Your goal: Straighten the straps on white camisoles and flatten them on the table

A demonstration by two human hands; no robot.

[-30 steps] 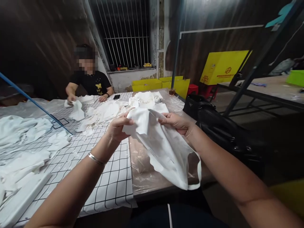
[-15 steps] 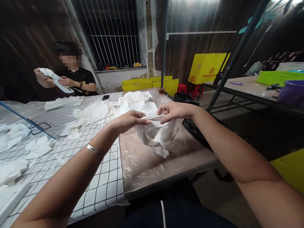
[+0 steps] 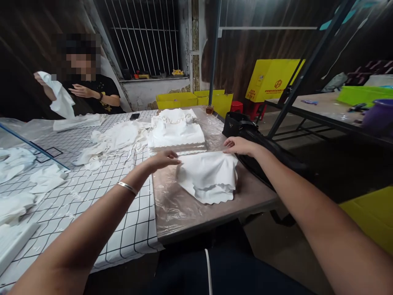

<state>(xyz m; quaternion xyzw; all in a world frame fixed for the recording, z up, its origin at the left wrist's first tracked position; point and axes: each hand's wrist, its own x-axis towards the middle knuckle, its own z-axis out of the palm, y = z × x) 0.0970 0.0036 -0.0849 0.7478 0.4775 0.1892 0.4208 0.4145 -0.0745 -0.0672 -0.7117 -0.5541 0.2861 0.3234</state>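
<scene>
Far left, a co-worker's hand (image 3: 39, 78) holds up a white cloth (image 3: 59, 98). The left hand (image 3: 164, 159) meets a corner of the white garment (image 3: 208, 176) on the desk (image 3: 172, 209), pinch or press unclear. The right hand (image 3: 241, 145) lies flat on the opposite corner, thumb hidden.

We are in a small garment workshop: a long plastic-covered surface (image 3: 190, 213) carries a white cloth piece (image 3: 208, 176) at twelve o'clock, a stack (image 3: 176, 133) beyond it and loose heaps (image 3: 116, 137) toward eleven. A co-worker (image 3: 104, 88) at ten handles another piece; yellow boxes (image 3: 176, 99) stand at twelve.
</scene>
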